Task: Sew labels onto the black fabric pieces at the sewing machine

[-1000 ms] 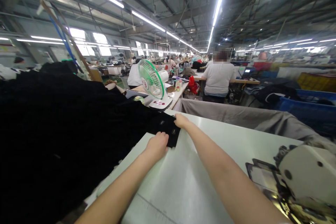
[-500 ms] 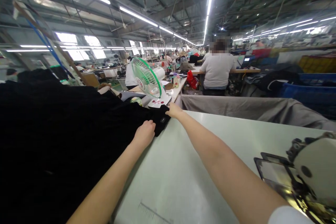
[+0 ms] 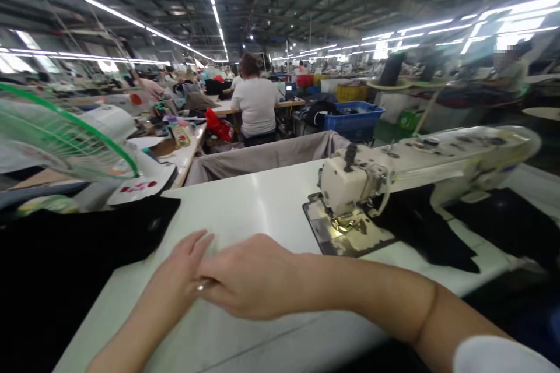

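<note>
Over the pale sewing table point(image 3: 227, 204), my left hand point(image 3: 181, 265) shows stretched fingers, some of them slightly apart and no cloth in them. My right hand point(image 3: 251, 274) is closed, its curled fingers against or just in front of the left hand. Between the two hands a small shiny metal spot point(image 3: 201, 287) shows, too small to name. To the left lies a large heap of black cloth point(image 3: 87, 239), its corner just beyond my left hand; neither hand touches it. An industrial sewing machine point(image 3: 350, 186) stands to the right, with black fabric point(image 3: 420, 227) behind its needle area.
A green-rimmed fan point(image 3: 70, 122) stands at the left. Grey cloth point(image 3: 262, 157) hangs along the table's far edge. Beyond it a person in a white top point(image 3: 256, 105) sits with their back to me. Farther right is a blue crate point(image 3: 354, 119).
Both hands have left the corner of the black cloth and come together nearer to me over the table. My view has turned right, bringing the whole sewing machine into sight.
</note>
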Available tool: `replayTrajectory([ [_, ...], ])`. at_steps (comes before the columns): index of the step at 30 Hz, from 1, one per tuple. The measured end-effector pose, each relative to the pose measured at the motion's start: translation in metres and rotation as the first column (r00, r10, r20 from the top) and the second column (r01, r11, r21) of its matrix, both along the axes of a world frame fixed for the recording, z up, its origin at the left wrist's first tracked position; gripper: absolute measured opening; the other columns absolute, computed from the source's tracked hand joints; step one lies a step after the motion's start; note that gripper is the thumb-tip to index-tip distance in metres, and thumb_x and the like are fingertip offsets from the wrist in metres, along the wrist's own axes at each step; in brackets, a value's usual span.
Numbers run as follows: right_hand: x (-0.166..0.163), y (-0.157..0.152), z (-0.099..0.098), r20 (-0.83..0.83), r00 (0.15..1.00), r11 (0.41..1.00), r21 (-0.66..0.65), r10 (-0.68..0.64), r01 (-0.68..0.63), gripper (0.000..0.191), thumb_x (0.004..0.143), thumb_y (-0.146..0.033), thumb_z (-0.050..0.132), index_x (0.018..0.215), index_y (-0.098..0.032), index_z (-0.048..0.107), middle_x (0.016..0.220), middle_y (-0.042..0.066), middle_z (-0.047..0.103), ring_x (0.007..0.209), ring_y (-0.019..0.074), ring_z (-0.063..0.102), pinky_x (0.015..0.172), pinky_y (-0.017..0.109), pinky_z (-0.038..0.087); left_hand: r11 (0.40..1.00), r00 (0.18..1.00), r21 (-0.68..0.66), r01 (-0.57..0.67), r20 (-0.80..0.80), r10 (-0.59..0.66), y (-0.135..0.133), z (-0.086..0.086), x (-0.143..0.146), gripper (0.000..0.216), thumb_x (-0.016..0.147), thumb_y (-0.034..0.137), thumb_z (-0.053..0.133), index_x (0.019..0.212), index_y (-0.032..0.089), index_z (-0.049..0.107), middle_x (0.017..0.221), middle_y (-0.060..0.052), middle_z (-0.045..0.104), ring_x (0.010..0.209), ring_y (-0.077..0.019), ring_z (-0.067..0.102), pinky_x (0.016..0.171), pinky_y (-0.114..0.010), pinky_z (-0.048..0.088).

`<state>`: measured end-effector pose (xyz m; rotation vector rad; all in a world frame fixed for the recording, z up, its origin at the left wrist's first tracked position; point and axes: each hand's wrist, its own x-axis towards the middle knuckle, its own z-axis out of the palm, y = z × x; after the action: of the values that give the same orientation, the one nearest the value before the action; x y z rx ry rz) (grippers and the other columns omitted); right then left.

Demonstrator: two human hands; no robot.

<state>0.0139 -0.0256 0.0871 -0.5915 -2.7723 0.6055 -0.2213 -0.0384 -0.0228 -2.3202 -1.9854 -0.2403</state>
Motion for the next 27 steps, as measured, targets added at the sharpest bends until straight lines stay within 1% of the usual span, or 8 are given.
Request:
replayTrajectory([
  [4,0.113,-0.031,-0.008,0.137,0.989,0.97,-0.23,-0.05,0.081,0.022,0.097,-0.034,0.057,0.103,-0.025,0.075,0.095,0.002,0.079,0.086,0.0175,0.073,0.074,0.023,0.048,0.967,0.969,-0.144,0.211,0.163,-0.187,-0.018,-0.01,0.057,0.043,0.088,0.031,0.047,0.127,0.022,0.062,0.133,-0.01,0.064,0.121,-0.0273,0.061,0.107,-0.041,0.048],
  [6,0.169,-0.035,-0.023,0.241,0.926,0.917,-0.207,-0.29,0.341,0.021,0.095,-0.03,0.058,0.103,-0.027,0.076,0.087,0.001,0.078,0.08,0.0173,0.072,0.069,0.023,0.047,0.95,0.949,-0.161,0.268,0.215,-0.231,-0.027,-0.007,0.078,0.041,0.088,0.033,0.048,0.125,0.025,0.064,0.132,-0.008,0.065,0.118,-0.028,0.064,0.105,-0.042,0.051],
  [9,0.249,-0.028,-0.046,0.183,0.545,0.56,0.034,-0.818,0.828,0.026,0.095,-0.026,0.051,0.098,-0.028,0.077,0.089,0.002,0.078,0.079,0.0195,0.073,0.067,0.025,0.049,0.932,0.916,-0.15,0.331,0.287,-0.279,-0.034,0.001,0.102,0.039,0.09,0.036,0.05,0.124,0.028,0.065,0.13,-0.007,0.067,0.115,-0.0291,0.066,0.102,-0.041,0.053],
  [11,0.293,-0.016,-0.055,0.058,0.24,0.247,0.18,-0.969,0.952,0.029,0.097,-0.028,0.049,0.102,-0.027,0.077,0.088,0.003,0.078,0.08,0.0217,0.073,0.066,0.027,0.051,0.913,0.892,-0.146,0.38,0.319,-0.32,-0.036,0.004,0.119,0.038,0.091,0.037,0.05,0.124,0.03,0.065,0.129,-0.006,0.067,0.113,-0.0289,0.066,0.101,-0.04,0.054],
  [12,0.311,-0.009,-0.057,0.02,0.178,0.178,0.217,-0.984,0.96,0.03,0.097,-0.028,0.048,0.107,-0.025,0.076,0.095,0.006,0.078,0.087,0.0244,0.073,0.071,0.03,0.052,0.9,0.879,-0.153,0.409,0.329,-0.344,-0.036,0.005,0.129,0.038,0.091,0.037,0.05,0.125,0.03,0.065,0.129,-0.006,0.067,0.113,-0.0285,0.066,0.101,-0.039,0.054],
  [14,0.333,0.008,-0.059,-0.014,0.171,0.161,0.259,-0.985,0.952,0.032,0.097,-0.026,0.048,0.118,-0.023,0.072,0.11,0.008,0.076,0.101,0.025,0.071,0.081,0.031,0.052,0.862,0.852,-0.184,0.472,0.347,-0.392,-0.037,0.006,0.153,0.038,0.091,0.034,0.05,0.126,0.03,0.064,0.129,-0.006,0.067,0.113,-0.0272,0.066,0.101,-0.038,0.054],
  [19,0.333,0.048,-0.063,0.001,0.261,0.246,0.339,-0.965,0.908,0.036,0.098,-0.028,0.054,0.132,-0.023,0.064,0.097,0.011,0.078,0.091,0.0259,0.073,0.078,0.031,0.051,0.759,0.783,-0.255,0.599,0.385,-0.489,-0.044,0.012,0.22,0.042,0.09,0.023,0.051,0.131,0.026,0.06,0.132,-0.008,0.064,0.116,-0.025,0.063,0.103,-0.039,0.051],
  [27,0.34,0.07,-0.074,-0.059,0.272,0.229,0.388,-0.96,0.893,0.023,0.1,-0.03,0.054,0.109,-0.016,0.07,0.091,0.009,0.076,0.079,0.0194,0.071,0.075,0.032,0.052,0.699,0.773,-0.344,0.627,0.385,-0.504,-0.054,0.03,0.27,0.04,0.088,0.021,0.057,0.127,0.025,0.062,0.124,-0.008,0.065,0.112,-0.0248,0.063,0.099,-0.038,0.051],
])
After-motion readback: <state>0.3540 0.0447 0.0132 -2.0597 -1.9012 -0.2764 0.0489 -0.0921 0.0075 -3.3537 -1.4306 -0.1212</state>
